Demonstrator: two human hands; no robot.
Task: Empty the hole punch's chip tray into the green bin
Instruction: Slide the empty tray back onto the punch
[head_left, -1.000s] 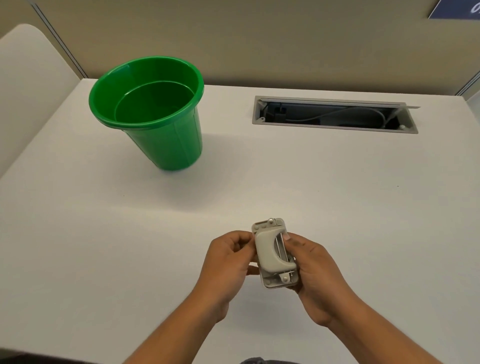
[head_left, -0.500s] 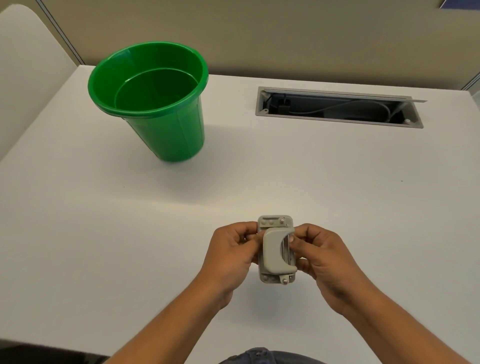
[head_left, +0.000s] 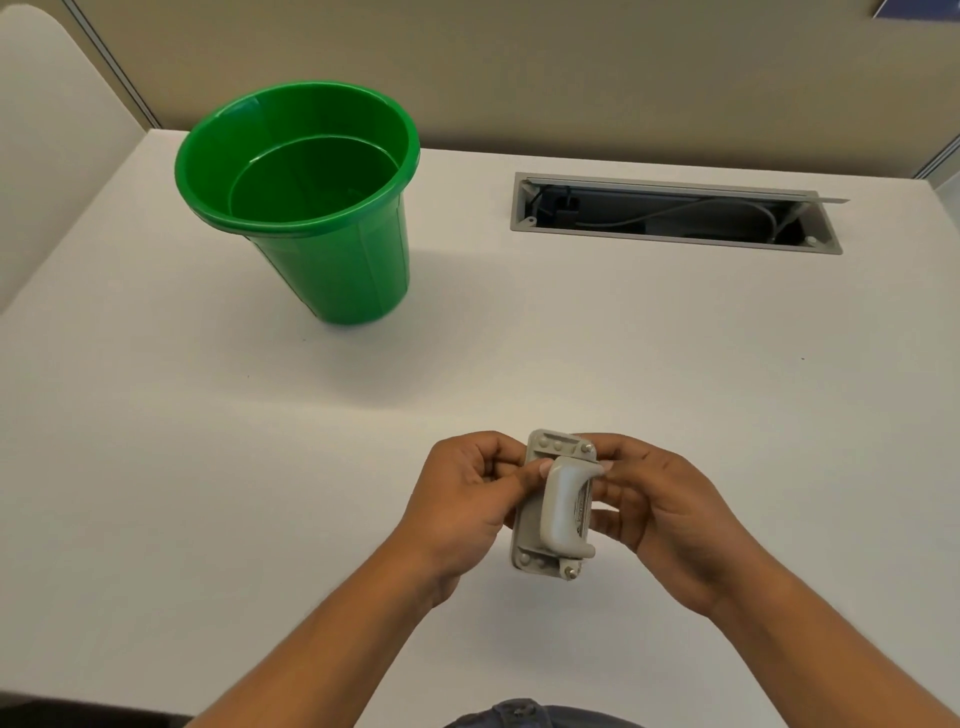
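Note:
A small grey hole punch (head_left: 558, 506) is held above the white table, near its front edge, with its handle facing up at me. My left hand (head_left: 462, 504) grips its left side, thumb on the handle's top. My right hand (head_left: 660, 514) holds its right side with fingers curled behind it. The chip tray under the punch is hidden from view. The green bin (head_left: 311, 208) stands upright at the back left, well away from both hands, and its inside looks bare.
The white table (head_left: 675, 364) has a grey open cable slot (head_left: 675, 213) at the back right with a cord inside. A beige partition wall runs behind the table. A white panel stands at the far left.
The punch has turned from a leftward tilt to nearly straight, and both hands have shifted their hold on its sides. The bin has not moved on the table.

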